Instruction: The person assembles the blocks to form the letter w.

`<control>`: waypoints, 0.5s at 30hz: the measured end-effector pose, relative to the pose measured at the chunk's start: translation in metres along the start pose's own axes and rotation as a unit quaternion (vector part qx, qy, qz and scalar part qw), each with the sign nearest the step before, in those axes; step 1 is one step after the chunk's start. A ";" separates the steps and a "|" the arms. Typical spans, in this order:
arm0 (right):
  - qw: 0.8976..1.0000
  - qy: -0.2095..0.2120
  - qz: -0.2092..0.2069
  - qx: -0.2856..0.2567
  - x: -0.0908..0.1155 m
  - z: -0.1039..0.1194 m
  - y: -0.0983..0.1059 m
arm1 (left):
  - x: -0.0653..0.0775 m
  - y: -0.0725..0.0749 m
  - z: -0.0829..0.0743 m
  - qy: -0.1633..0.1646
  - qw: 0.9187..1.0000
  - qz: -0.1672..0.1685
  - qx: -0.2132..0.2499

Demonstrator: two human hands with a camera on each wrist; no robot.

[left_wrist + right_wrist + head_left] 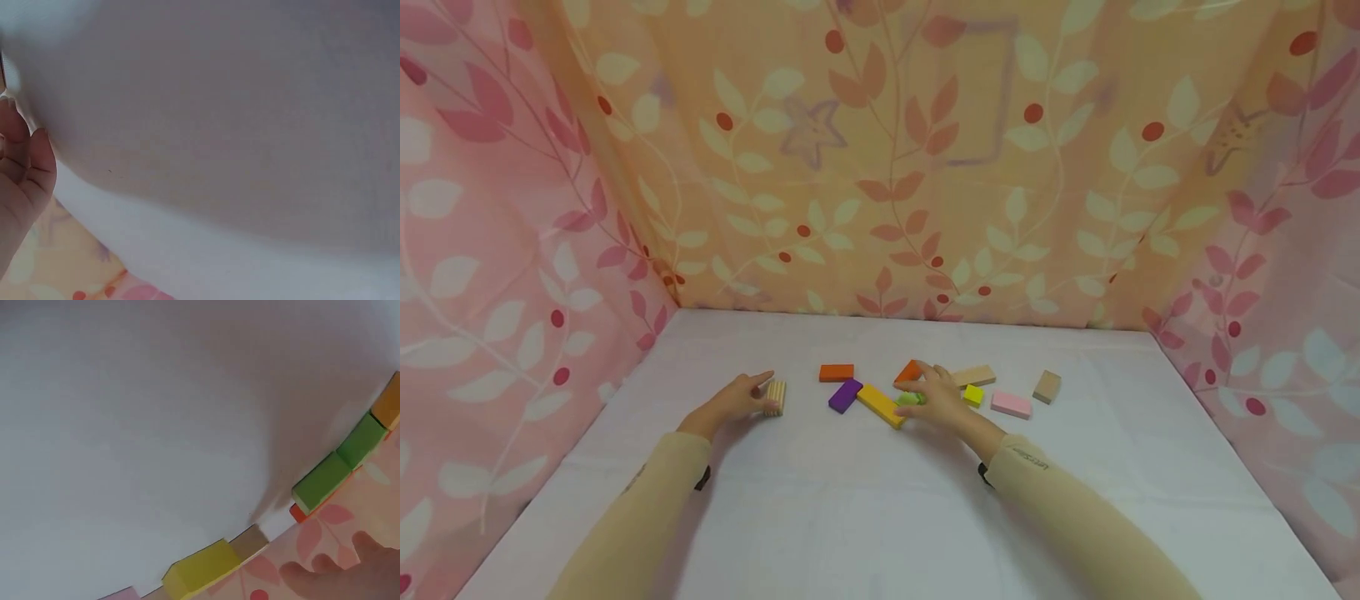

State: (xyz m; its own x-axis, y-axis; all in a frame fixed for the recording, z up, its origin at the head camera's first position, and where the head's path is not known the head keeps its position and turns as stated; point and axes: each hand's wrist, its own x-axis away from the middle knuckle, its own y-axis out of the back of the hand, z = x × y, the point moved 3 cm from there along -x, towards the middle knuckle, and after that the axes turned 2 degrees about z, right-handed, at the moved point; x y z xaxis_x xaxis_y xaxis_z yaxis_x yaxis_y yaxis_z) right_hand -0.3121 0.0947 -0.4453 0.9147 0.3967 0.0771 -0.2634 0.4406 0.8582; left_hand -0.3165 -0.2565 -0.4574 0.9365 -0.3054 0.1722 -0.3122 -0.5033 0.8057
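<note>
My left hand is at the left side of a row of thin, pale wooden strips. Its index finger points past the far end, and the thumb is right at the near part. The left wrist view catches this hand's loosely bent fingers at its left edge. Over green blocks, my right hand spreads its fingers, partly hiding them and an orange block. A yellow-orange block lies just left of its thumb. In the right wrist view, the fingers appear apart from the green blocks.
A purple block and another orange block lie between the hands. Right of the right hand are a small yellow block, a pink block and plain wooden blocks. Patterned curtains border the white table.
</note>
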 end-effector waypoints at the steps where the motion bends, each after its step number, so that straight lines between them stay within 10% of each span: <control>1: 1.000 0.000 0.002 0.009 -0.003 0.000 -0.002 | -0.001 -0.001 0.001 0.004 1.000 0.004 0.000; 15: 0.999 -0.001 0.037 0.018 -0.020 0.006 -0.017 | -0.007 -0.003 0.003 0.056 0.996 -0.033 0.058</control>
State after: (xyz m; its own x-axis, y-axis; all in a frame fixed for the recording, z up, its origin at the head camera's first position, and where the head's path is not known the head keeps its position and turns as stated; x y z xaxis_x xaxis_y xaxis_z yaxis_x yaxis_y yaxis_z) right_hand -0.3239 0.0750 -0.4584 0.8940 0.4251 0.1414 -0.3183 0.3807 0.8682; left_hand -0.3224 -0.2558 -0.4623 0.9655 -0.1798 0.1881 -0.2595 -0.6119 0.7472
